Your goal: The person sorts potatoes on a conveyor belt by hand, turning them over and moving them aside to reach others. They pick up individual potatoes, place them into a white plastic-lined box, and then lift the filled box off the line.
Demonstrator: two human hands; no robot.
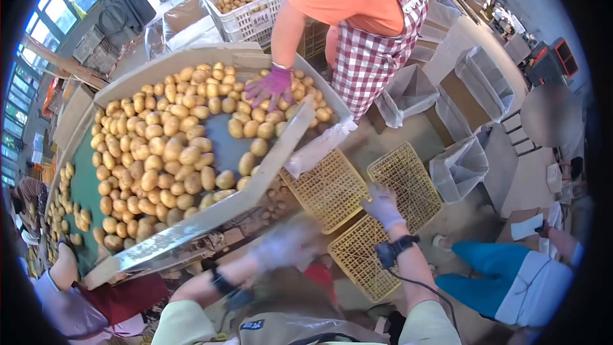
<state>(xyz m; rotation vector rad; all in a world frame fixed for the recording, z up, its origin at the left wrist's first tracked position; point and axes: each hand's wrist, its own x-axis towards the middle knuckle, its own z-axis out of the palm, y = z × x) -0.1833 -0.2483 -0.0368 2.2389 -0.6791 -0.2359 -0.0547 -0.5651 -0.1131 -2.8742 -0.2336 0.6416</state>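
My right hand [383,207], in a pale glove, has its fingers curled at the rim where yellow plastic crates meet. One yellow crate [365,260] lies below that hand, a second crate [325,188] is up and to its left, and a third crate [408,179] is on the right. My left hand [290,241], also gloved, is smeared by motion beside the metal edge of the sorting table [185,235]; its fingers cannot be made out. Many potatoes [153,153] cover the table's blue and green surface.
Across the table, a co-worker's purple-gloved hand [273,88] rests on potatoes. A white crate [246,9] of potatoes stands behind. Lined boxes [408,92] and a plastic-lined bag [460,167] are at right. Another person in blue trousers [491,275] is at the lower right.
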